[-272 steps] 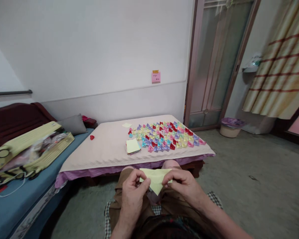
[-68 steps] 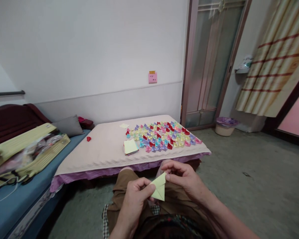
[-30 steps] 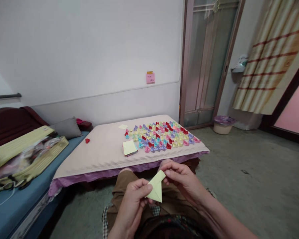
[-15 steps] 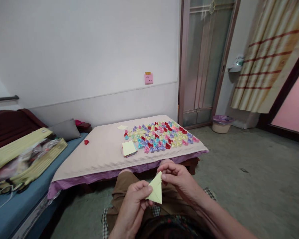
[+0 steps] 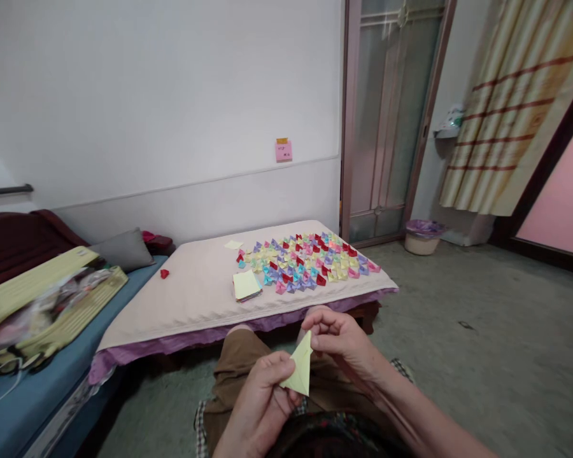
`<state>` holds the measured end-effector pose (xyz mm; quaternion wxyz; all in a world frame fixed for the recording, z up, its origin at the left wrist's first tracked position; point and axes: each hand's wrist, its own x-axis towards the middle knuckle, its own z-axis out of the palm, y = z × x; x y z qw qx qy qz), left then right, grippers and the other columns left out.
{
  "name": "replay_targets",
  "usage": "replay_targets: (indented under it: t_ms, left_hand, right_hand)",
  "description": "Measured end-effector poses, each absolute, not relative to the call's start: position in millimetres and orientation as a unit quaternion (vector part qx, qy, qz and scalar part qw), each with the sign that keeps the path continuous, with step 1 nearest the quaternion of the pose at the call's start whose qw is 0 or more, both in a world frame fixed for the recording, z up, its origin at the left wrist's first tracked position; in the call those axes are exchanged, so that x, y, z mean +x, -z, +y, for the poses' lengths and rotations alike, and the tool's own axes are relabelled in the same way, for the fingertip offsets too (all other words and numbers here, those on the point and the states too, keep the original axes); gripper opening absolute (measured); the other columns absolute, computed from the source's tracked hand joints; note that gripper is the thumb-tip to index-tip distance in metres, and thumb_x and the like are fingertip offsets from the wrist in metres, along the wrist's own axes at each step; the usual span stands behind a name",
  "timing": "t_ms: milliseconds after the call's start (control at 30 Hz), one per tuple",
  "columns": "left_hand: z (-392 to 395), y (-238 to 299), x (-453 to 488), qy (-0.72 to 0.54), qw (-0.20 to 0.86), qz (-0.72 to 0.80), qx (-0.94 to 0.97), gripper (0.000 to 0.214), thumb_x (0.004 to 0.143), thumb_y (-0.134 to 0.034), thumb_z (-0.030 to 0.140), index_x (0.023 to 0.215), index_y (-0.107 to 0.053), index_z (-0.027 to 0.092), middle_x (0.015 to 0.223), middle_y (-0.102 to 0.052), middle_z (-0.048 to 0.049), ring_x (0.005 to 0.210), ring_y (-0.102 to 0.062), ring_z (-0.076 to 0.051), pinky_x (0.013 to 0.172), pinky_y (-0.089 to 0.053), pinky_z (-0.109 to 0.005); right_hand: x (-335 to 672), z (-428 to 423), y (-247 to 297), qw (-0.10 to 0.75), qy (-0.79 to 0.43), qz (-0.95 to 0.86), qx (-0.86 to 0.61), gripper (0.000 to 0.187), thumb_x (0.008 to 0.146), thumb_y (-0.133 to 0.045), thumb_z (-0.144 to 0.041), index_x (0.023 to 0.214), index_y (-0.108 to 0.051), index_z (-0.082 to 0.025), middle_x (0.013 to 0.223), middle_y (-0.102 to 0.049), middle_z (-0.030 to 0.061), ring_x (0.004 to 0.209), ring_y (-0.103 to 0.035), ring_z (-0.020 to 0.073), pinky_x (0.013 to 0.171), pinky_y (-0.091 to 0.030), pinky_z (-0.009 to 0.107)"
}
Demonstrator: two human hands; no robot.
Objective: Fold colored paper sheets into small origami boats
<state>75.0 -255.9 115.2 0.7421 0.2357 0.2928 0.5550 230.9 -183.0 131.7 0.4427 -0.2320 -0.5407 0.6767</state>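
Observation:
A pale yellow sheet of folded paper (image 5: 300, 367), shaped like a triangle, is held up above my lap. My left hand (image 5: 270, 388) pinches its lower left part between thumb and fingers. At the upper right corner, the thumb and fingertips of my right hand (image 5: 337, 337) close on the paper's edge. On the table ahead stands a stack of square paper (image 5: 246, 286) with a yellow sheet on top. Beside it to the right spread many small folded paper pieces (image 5: 310, 261) in red, purple, yellow, pink and blue.
The table (image 5: 186, 299) has a cream cover with a purple cloth under it. A lone red folded piece (image 5: 165, 273) and a loose yellow sheet (image 5: 233, 245) lie on it. At left, an open yellow case (image 5: 90, 286) rests on a blue bed. A lined bin (image 5: 423, 238) stands at right.
The folded paper has turned slightly and shows narrower, its lower tip a little further down. Both hands keep their hold. The view has shifted slightly.

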Motion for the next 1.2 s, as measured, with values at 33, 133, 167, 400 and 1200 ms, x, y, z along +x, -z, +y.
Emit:
replay_targets:
  t_ms: [33, 133, 167, 400, 1200]
  left_hand:
    - [-256, -115, 75, -0.556, 0.737, 0.297, 0.241, 0.017, 0.072, -0.072, 0.018, 0.063, -0.06, 0.01, 0.054, -0.055, 0.001, 0.044, -0.046, -0.005, 0.045, -0.037, -0.016]
    - [-256, -115, 74, -0.566, 0.71, 0.325, 0.263, 0.018, 0.073, -0.072, 0.019, 0.063, -0.061, 0.009, 0.052, -0.056, 0.0003, 0.044, -0.046, -0.005, 0.045, -0.036, -0.015]
    - [-256, -116, 73, -0.568, 0.703, 0.333, 0.269, 0.018, 0.072, -0.072, 0.019, 0.063, -0.061, 0.009, 0.052, -0.056, 0.0001, 0.044, -0.046, -0.005, 0.045, -0.036, -0.015]
    - [-255, -118, 72, -0.562, 0.696, 0.351, 0.277, 0.02, 0.067, -0.077, 0.023, 0.062, -0.062, 0.01, 0.052, -0.056, 0.0007, 0.044, -0.046, -0.004, 0.045, -0.036, -0.015]
    - [-267, -131, 63, -0.47, 0.186, 0.57, 0.648, 0.015, 0.084, -0.056, 0.027, 0.083, -0.068, 0.018, 0.074, -0.065, -0.0013, 0.068, -0.058, -0.015, 0.063, -0.041, -0.021]
  right_hand:
    - [232, -183, -133, 0.442, -0.653, -0.563, -0.246, 0.019, 0.067, -0.071, -0.013, 0.085, -0.066, -0.017, 0.069, -0.058, -0.0031, 0.062, -0.05, 0.01, 0.059, -0.038, 0.022]
    - [234, -184, -138, 0.439, -0.571, -0.635, -0.28, 0.02, 0.069, -0.064, -0.01, 0.087, -0.065, -0.018, 0.068, -0.057, -0.0034, 0.062, -0.05, 0.0109, 0.059, -0.037, 0.022]
    - [235, -185, -139, 0.438, -0.55, -0.652, -0.284, 0.021, 0.069, -0.061, -0.008, 0.088, -0.064, -0.018, 0.069, -0.056, -0.0034, 0.062, -0.049, 0.0111, 0.059, -0.037, 0.023]
    - [235, -187, -145, 0.421, -0.52, -0.696, -0.259, 0.013, 0.071, -0.063, -0.015, 0.083, -0.066, -0.018, 0.074, -0.056, -0.0007, 0.072, -0.05, 0.0144, 0.062, -0.039, 0.024]
    - [246, -196, -151, 0.427, -0.423, -0.752, -0.27, 0.015, 0.081, -0.06, -0.023, 0.094, -0.066, -0.02, 0.087, -0.063, 0.004, 0.082, -0.057, 0.0197, 0.074, -0.045, 0.03]
